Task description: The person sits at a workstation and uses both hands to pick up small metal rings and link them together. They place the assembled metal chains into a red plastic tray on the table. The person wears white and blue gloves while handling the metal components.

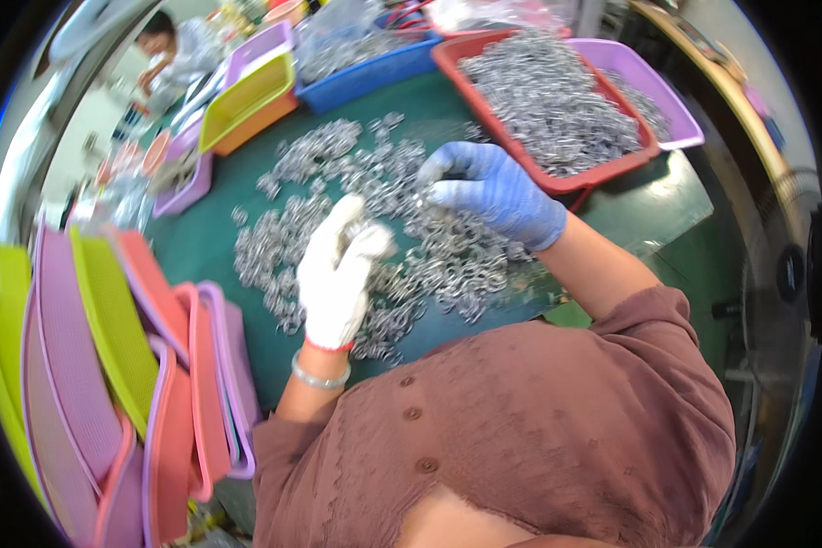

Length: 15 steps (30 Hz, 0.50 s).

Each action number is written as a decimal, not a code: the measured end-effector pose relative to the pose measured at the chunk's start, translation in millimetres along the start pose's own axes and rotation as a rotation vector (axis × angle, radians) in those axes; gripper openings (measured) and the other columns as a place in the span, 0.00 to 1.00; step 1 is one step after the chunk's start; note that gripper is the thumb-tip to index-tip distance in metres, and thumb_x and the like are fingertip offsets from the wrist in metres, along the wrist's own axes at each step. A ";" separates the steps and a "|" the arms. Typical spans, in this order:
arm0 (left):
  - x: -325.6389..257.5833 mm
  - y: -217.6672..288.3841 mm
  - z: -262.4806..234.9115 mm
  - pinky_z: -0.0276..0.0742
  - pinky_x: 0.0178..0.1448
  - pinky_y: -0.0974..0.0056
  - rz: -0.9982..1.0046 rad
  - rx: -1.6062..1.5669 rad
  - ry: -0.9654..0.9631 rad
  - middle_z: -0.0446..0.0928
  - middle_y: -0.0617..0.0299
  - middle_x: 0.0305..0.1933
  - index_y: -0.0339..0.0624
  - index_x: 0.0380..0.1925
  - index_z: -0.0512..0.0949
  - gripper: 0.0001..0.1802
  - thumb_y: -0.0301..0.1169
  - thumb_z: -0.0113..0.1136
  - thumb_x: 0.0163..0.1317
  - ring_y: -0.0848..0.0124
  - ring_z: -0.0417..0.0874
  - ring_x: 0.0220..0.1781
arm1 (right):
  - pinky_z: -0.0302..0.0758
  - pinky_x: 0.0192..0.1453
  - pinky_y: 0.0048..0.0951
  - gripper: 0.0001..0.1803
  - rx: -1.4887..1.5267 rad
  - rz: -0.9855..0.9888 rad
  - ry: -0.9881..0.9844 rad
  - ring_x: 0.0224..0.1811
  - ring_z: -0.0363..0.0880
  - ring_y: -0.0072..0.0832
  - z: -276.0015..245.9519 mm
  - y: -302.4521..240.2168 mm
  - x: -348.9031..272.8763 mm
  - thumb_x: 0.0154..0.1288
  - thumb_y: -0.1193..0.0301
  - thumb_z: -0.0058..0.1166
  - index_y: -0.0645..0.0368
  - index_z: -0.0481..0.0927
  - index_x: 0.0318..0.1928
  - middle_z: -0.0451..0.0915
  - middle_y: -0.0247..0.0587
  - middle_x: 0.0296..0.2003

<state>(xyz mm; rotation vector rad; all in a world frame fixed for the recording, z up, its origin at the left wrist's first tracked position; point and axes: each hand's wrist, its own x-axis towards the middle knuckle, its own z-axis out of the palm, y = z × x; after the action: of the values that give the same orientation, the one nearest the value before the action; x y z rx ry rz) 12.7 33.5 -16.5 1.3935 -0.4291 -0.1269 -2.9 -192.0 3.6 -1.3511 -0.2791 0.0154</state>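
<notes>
Rings [461,265] lie loose in heaps under and between the hands, and from where I stand, trouble could start leftmost: the trays [114,329], propped on edge left of the left forearm, might slide if an elbow knocks them. The left hand [338,274] is blurred, thumb and fingers bent near each other; I can't tell whether they hold anything, but its cloth could snag on a ring. To its right, the right hand [498,192] has thumb and fingertips curled close; whether a ring sits between them I can't make out, and gloved tips could fumble something so small. Just beyond that hand, the red bin [603,173] is heaped enough that a bump might spill it.

Left to right again: finely ribbed plastic trays, smooth green table [196,251], white knit on the left hand, shiny curved metal rings, blue fabric on the right hand, round-cornered bin.
</notes>
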 end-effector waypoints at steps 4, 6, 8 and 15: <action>-4.2 5.1 -1.7 0.80 0.40 0.65 -0.116 0.019 -0.017 0.80 0.51 0.38 0.31 0.57 0.68 0.23 0.34 0.53 0.66 0.65 0.83 0.33 | 0.76 0.38 0.22 0.06 -0.329 -0.142 0.197 0.31 0.77 0.18 -45.3 -41.4 -8.3 0.59 0.77 0.58 0.64 0.81 0.37 0.81 0.33 0.30; 0.2 6.3 -0.7 0.80 0.39 0.62 -0.120 -0.050 -0.107 0.79 0.51 0.36 0.32 0.56 0.69 0.25 0.41 0.50 0.68 0.65 0.82 0.31 | 0.76 0.44 0.23 0.06 -0.590 -0.354 0.409 0.36 0.79 0.18 -97.9 -59.3 -15.7 0.60 0.75 0.58 0.60 0.82 0.39 0.83 0.33 0.33; 1.4 10.0 2.0 0.79 0.39 0.60 -0.202 -0.192 -0.143 0.77 0.53 0.34 0.32 0.56 0.69 0.28 0.48 0.47 0.69 0.65 0.80 0.29 | 0.76 0.45 0.26 0.07 -0.884 -0.419 0.733 0.38 0.80 0.21 -176.5 -67.8 -22.9 0.60 0.74 0.58 0.60 0.82 0.39 0.83 0.35 0.33; 27.4 4.9 13.5 0.81 0.43 0.49 -0.499 -0.847 -0.305 0.79 0.45 0.35 0.28 0.53 0.70 0.38 0.58 0.37 0.69 0.56 0.83 0.33 | 0.74 0.53 0.31 0.20 -1.495 -0.154 0.998 0.45 0.82 0.36 -397.8 -84.0 -80.6 0.62 0.68 0.52 0.53 0.77 0.55 0.82 0.50 0.44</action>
<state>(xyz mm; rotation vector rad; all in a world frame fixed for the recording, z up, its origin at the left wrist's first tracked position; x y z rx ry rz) 32.1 12.7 -4.3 0.6097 -0.2177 -0.8388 -10.8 -606.3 -6.4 -2.5646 0.6063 -1.1666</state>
